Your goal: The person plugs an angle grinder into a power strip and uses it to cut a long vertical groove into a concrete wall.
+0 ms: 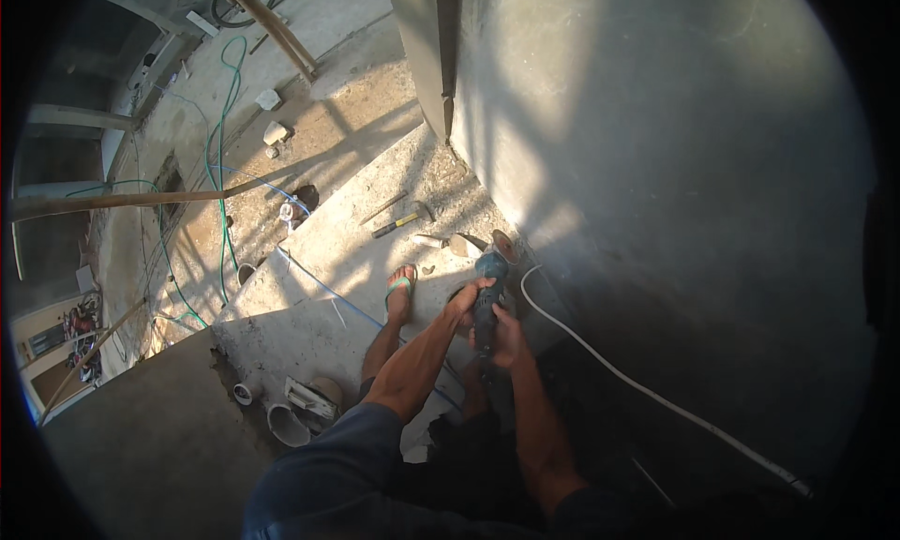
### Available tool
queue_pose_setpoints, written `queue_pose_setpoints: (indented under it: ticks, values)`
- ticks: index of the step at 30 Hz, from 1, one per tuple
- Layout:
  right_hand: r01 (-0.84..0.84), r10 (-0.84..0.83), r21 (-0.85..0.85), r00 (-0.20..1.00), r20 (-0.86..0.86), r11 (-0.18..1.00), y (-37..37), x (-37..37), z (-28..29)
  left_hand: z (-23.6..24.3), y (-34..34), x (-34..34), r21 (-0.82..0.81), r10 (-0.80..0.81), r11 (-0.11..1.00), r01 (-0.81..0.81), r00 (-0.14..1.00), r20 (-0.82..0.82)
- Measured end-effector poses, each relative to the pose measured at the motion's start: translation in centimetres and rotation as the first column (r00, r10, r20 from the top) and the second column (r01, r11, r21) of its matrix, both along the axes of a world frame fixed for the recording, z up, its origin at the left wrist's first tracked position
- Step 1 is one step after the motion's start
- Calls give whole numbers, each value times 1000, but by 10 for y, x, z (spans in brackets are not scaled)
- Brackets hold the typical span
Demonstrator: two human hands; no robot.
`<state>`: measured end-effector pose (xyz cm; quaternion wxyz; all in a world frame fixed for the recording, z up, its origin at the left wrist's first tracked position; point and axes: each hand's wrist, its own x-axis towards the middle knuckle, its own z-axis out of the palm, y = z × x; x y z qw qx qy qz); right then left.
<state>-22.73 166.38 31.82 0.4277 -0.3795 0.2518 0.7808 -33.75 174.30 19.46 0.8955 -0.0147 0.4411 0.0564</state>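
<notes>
An angle grinder (486, 306) with a blue-green head and dark body is held in front of me. My left hand (466, 301) grips it near the head, and my right hand (507, 338) wraps round its body just behind. The round brownish disc (504, 247) points away from me, close to the foot of the grey wall (675, 193); whether it touches the wall I cannot tell. Left of the disc, a trowel (459, 246) lies on the concrete floor. Beyond it rest a hammer (398, 224) with a yellow and black handle and a thin chisel-like rod (384, 208).
A white pipe or hose (609, 362) runs along the wall's foot at right. My sandalled foot (400, 292) stands left of the grinder. A blue cable (323, 285) crosses the floor. Lower left are round containers (288, 426) and a plastering float (311, 398). Green hoses (223, 156) lie beyond the ledge.
</notes>
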Motion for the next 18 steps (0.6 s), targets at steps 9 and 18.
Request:
queue_pose_setpoints:
  ticks: [9, 18]
  values:
    - [377, -306, -20, 717, -626, 926, -34, -19, -41, 1, -15, -22, -98, -51, 993, 65, 989, 136]
    - [348, -371, -132, 893, -255, 928, -46, -7, -41, 38, -25, -7, -128, -25, 991, 42, 991, 129]
